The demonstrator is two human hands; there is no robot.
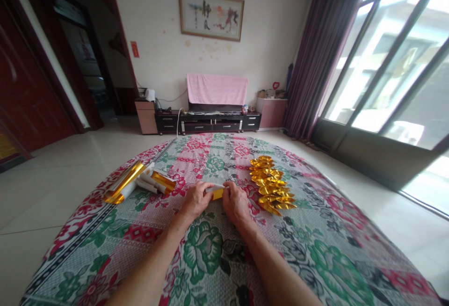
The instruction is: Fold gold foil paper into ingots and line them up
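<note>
A small piece of gold foil paper (218, 194) with a pale edge along its top is held between my two hands, just above the patterned cloth. My left hand (197, 199) pinches its left end, and my right hand (236, 201) grips the right end. Right of my right hand, several folded gold foil shapes (271, 182) with pointed ends stand in a row. On the left lie loosely curled sheets of gold and white paper (137, 180). My palms and some fingertips are hidden from this angle.
The round table wears a red, green and grey floral cloth (206, 250). Beyond it stand a black TV cabinet (213, 124) and a television draped with a pink cloth (217, 89). Purple curtains (324, 48) and a glazed door are at the right; a doorway opens at the left.
</note>
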